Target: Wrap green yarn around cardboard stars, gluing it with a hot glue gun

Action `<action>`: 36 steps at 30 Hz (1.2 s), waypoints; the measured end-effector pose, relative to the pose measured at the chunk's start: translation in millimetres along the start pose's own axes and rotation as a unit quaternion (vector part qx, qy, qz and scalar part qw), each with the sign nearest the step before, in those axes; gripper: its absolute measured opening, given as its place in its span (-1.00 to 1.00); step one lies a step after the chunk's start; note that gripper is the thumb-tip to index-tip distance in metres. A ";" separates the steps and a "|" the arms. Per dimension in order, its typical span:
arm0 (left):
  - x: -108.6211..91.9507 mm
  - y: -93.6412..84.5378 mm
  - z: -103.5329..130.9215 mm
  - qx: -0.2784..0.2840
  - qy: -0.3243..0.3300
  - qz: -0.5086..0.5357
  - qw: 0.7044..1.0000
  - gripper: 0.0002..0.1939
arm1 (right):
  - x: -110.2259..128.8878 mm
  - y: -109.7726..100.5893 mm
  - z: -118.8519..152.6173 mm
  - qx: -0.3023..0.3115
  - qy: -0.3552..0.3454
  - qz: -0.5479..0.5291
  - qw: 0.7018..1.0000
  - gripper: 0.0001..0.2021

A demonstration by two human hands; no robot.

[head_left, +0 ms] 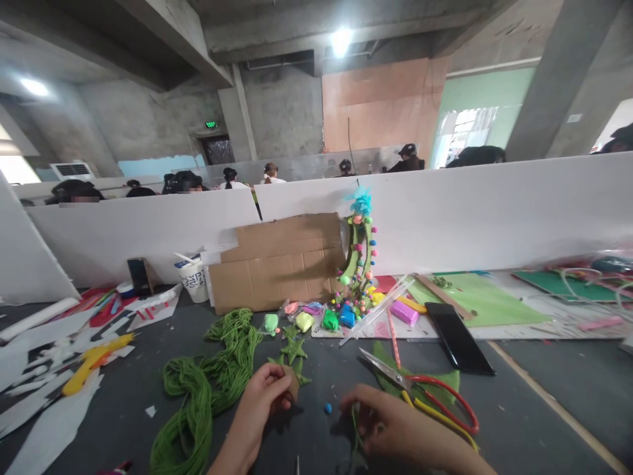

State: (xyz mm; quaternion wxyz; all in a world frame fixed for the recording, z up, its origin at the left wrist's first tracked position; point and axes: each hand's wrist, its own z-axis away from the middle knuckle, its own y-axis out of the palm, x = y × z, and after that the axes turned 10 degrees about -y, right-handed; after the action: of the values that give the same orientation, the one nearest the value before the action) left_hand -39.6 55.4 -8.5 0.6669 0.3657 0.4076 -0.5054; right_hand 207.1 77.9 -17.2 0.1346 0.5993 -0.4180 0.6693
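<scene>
Between the thumb and fingers of my left hand (pixel 271 390) is a small brown cardboard piece (pixel 291 385). Just beyond it lie green yarn-covered stars (pixel 294 348). A thin strand of green yarn (pixel 355 425) hangs at the fingers of my right hand (pixel 378 415), which is slightly blurred and looks pinched on it. A small blue ball (pixel 328 409) rests on the dark table between my hands. Left of my left hand spreads a big skein of green yarn (pixel 225 369). Scissors (pixel 410 382) with red and yellow handles lie open beside my right hand.
A decorated green stand (pixel 359 257) with coloured balls rises ahead, near a cardboard sheet (pixel 277 270) and bags of coloured clay (pixel 330 320). A black phone (pixel 457 336) lies right; a yellow glue gun (pixel 93 363) and paper scraps lie left. White partitions (pixel 469 218) stand behind; people sit beyond.
</scene>
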 end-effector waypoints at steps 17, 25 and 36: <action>15.0 51.2 -33.1 -0.039 0.088 -0.374 0.922 -0.82 | -13.9 8.0 -13.4 -0.127 0.008 0.186 0.974 -0.80; 11.9 1.9 4.8 -0.113 0.132 -0.424 0.889 -0.75 | -14.8 3.2 -20.1 -0.115 -0.006 0.144 0.983 -0.70; 13.3 -110.9 59.2 -0.340 0.077 -0.510 0.786 -0.81 | 74.0 84.6 -88.7 0.037 -0.081 0.204 0.975 -0.75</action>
State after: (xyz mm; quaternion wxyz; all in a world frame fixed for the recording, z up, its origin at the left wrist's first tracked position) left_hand -135.0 -27.4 -5.3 0.3594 -0.1083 0.7304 -0.5706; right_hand 70.1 66.1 22.8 -0.0613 0.5585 -0.5154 0.6470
